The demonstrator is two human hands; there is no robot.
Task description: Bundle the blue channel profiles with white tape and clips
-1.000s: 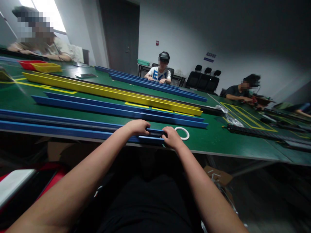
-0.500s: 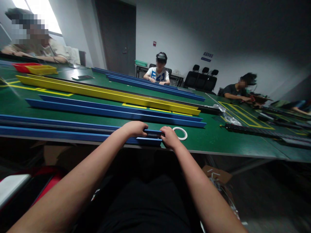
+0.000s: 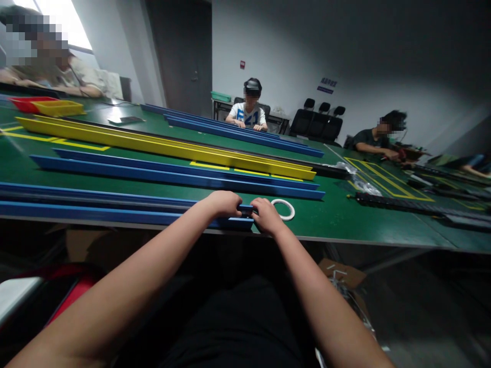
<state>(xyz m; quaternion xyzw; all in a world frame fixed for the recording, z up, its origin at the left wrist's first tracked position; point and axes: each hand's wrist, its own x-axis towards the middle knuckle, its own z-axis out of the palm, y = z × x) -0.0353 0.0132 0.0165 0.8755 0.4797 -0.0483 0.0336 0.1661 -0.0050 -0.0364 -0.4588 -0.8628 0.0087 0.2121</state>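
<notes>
Only partly seen, hands point(image 3: 245, 207) cover the blue rail's point(image 3: 115, 212) end.

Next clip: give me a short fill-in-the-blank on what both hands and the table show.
1. Both hands, left hand and right hand, grip the end of a long ____ rail.
2. Just right of the right hand lies a white ____.
3. The table top is ____.
4. The single long rail beyond the blue ones is ____.

Missing words: blue; ring; green; yellow
</notes>
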